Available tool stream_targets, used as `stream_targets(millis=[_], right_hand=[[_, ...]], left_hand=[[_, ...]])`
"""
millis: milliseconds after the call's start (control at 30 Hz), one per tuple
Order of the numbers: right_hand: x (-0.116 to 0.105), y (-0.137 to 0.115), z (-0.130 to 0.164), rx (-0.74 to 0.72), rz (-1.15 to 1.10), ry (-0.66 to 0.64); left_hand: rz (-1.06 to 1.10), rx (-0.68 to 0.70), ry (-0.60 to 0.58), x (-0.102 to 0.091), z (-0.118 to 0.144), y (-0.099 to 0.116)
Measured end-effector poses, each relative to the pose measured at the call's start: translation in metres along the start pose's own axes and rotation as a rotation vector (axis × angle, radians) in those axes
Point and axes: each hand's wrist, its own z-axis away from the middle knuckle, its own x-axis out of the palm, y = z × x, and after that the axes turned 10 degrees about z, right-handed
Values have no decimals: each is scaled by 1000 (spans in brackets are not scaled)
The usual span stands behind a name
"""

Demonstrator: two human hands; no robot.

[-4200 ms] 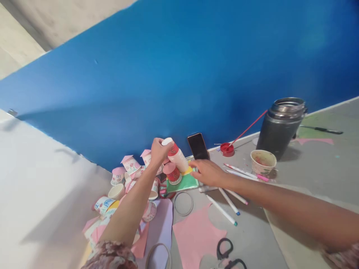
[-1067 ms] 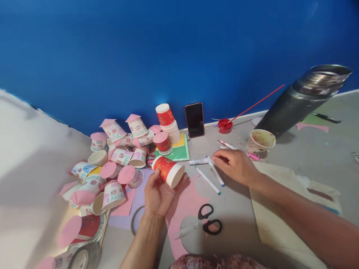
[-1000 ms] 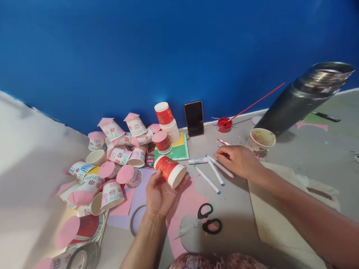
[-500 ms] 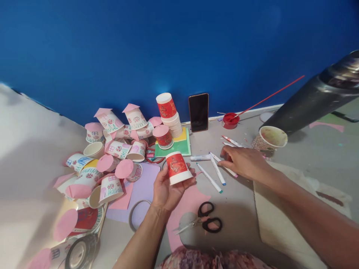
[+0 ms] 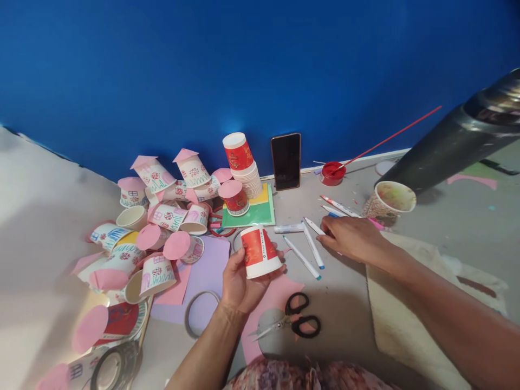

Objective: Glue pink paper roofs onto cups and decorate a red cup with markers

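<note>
Near me, just above the pink paper [image 5: 280, 295], my left hand [image 5: 240, 279] cradles a red paper cup [image 5: 259, 252], fingers curled around its wall and thumb on the near side, so the hand is closed on it. The cup is upside down, base up and white rim toward my palm, its long axis roughly upright with a slight tilt to the right. To the right of the cup, on the grey floor [image 5: 349, 314], lie the markers [image 5: 309, 252]; my right hand [image 5: 352, 238] rests over their far ends, fingers drawn together and pressed down on one (whether it actually pinches a barrel I cannot tell, the fingertips hide it). The markers lie closer to the right hand than to the left, their long axes running from far left to near right. I count five markers clearly, perhaps more under the hand. One pair of scissors [image 5: 298, 319] lies near me, just right of my left wrist. Far left sits a heap of decorated cups [image 5: 162, 216], too tumbled to count, and one stack of red cups [image 5: 242, 165] beside one phone [image 5: 286, 161].
</note>
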Motion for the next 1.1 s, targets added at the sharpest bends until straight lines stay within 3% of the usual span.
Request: stream_targets(millis=[300, 467, 600, 733, 800, 900, 967, 1100], right_hand=[[-7, -8, 9, 48, -32, 145], [6, -23, 13, -69, -37, 141], [12, -23, 11, -61, -78, 151], [7, -13, 13, -83, -412, 298], [5, -11, 20, -214, -720, 334], [4, -16, 34, -476, -1148, 232], [4, -23, 44, -535, -1266, 237], [2, -33, 54, -543, -1229, 486]], left_hand=[[33, -24, -58, 2, 3, -2], [0, -11, -49, -5, 3, -5], [-1, -23, -27, -7, 3, -6], [8, -31, -23, -4, 2, -7], [9, -21, -32, -4, 1, -7], [-18, -18, -24, -6, 1, -9], [-48, -33, -5, -8, 0, -9], [-97, -70, 19, -8, -1, -9]])
